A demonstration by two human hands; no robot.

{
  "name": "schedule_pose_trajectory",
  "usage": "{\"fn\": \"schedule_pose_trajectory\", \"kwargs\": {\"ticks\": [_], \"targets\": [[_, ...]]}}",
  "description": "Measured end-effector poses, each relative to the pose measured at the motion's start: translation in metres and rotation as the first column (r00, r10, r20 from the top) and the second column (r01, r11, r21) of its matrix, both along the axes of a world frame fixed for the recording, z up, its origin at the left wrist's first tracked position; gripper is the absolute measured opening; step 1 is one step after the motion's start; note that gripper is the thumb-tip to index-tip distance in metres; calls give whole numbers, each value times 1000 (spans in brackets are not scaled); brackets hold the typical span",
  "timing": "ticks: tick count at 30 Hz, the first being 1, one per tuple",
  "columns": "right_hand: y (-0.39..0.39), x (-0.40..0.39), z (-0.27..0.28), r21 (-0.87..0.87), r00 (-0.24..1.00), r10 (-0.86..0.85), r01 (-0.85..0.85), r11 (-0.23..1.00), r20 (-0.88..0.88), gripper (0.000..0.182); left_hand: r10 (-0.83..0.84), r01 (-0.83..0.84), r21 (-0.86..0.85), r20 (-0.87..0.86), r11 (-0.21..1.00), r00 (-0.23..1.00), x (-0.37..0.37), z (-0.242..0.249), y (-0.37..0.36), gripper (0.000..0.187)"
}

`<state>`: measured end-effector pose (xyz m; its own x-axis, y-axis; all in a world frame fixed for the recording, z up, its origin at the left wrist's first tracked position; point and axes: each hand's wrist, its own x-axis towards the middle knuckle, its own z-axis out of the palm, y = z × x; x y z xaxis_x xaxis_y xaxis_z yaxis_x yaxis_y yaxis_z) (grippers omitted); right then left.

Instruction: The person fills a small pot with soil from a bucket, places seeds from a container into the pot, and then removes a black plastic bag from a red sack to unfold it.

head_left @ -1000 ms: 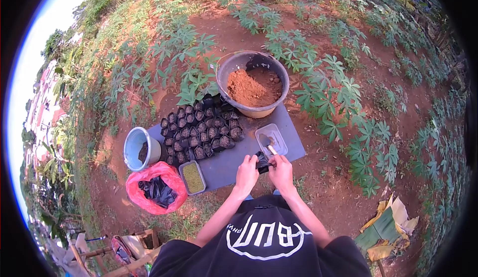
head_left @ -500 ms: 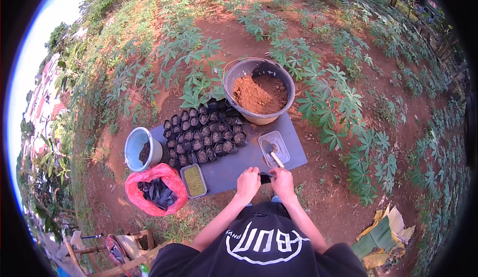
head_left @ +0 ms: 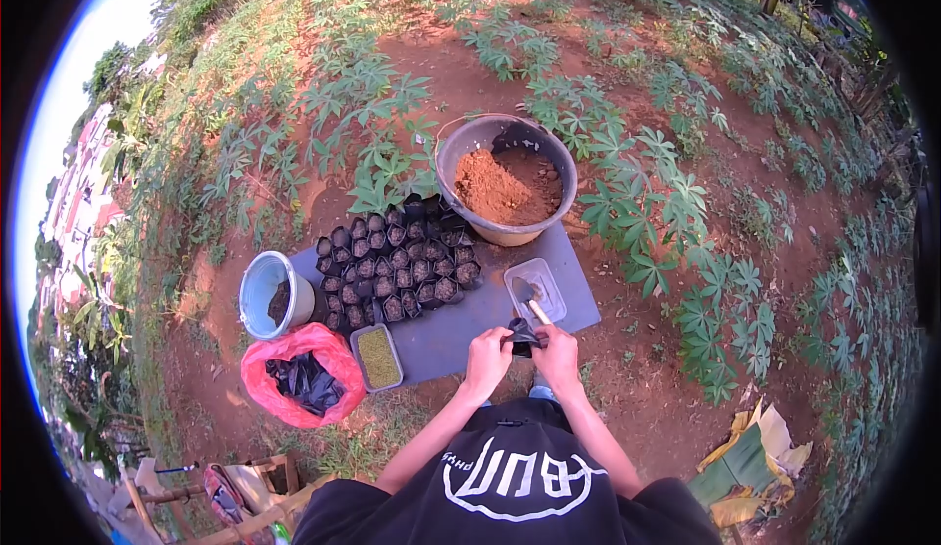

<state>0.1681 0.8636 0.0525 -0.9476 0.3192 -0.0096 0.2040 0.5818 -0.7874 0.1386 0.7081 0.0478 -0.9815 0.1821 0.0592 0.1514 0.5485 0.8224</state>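
Between my two hands, just off the near edge of the table, is a small black plastic planting bag (head_left: 522, 337). My left hand (head_left: 487, 361) pinches its left side, and my right hand (head_left: 558, 357) grips its right side. Whether the bag contains anything cannot be made out. Right beyond my right hand, a trowel (head_left: 535, 308) with a pale handle rests in a clear plastic tray (head_left: 551, 275). To the left on the table stand rows of soil-filled black planting bags (head_left: 394, 271).
A large bucket of reddish soil (head_left: 505, 192) stands at the table's (head_left: 578, 280) far side. Leftward are a light-blue pail (head_left: 277, 295), a red plastic bag (head_left: 343, 373) holding black bags, and a container of greenish grains (head_left: 378, 354). Leafy plants (head_left: 642, 202) grow around.
The black planting bag between my hands has changed shape and now stands up more, bunched between the fingers. The view has shifted slightly; the other things keep their places.
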Motion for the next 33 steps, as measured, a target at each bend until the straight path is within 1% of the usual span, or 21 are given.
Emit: {"fn": "schedule_pose_trajectory", "kwargs": {"ticks": [1,4,5,6,7,9,10,12,14,15,16,18,19,21,24,27,30,33], "targets": [[1,0,1,-14,1000,-8,8,1000,-2,31,44,-44,40,-7,998,999,0,0,2,19],[0,4,1,-44,1000,-13,13,999,-4,33,123,-171,184,245,968,962,1,-1,5,15],[0,4,0,-45,1000,-8,8,999,-9,33,128,-246,278,383,928,915,2,-10,4,17],[-1,4,0,-46,1000,-4,3,999,-15,33,113,-330,357,511,874,852,1,-27,2,19],[-1,5,1,-40,1000,7,-7,999,0,32,77,-418,418,627,807,775,0,-32,2,20],[-3,5,2,-32,999,31,-30,999,28,30,-88,-535,564,736,629,672,1,-37,-4,26],[-3,5,3,-60,997,35,-31,998,69,29,-182,-597,607,765,524,618,1,-36,-8,29],[-2,6,5,-115,988,45,-28,993,151,26,-289,-622,600,795,504,533,-2,-33,-16,26],[2,5,-5,-214,975,74,-28,976,210,22,-378,-643,582,813,497,443,-3,-30,-24,21],[5,4,-13,-263,967,91,-26,964,240,20,-386,-627,586,810,513,442,-3,-31,-25,18],[9,6,-27,-402,961,141,-35,915,237,18,-403,-610,597,802,520,441,-3,-34,-26,17],[14,8,-48,-649,950,233,-43,759,208,15,-440,-575,621,784,533,438,-6,-39,-29,17],[12,9,-29,-705,941,263,-37,708,214,13,-432,-564,621,784,545,446,-7,-36,-28,14],[12,10,5,-804,920,327,-21,594,218,10,-415,-541,622,782,566,464,-9,-25,-25,11],[21,14,3,-897,900,373,43,440,226,9,-284,-387,530,795,754,536,-11,-2,-24,8],[20,17,-8,-980,891,417,125,154,179,10,-383,-383,563,806,733,451,-14,4,-30,10],[18,16,-8,-987,874,459,128,98,159,13,-466,-463,616,787,637,405,-17,-14,-36,14],[12,13,0,-963,859,444,177,205,253,15,-452,-498,626,779,600,434,-11,-17,-34,16]]}}
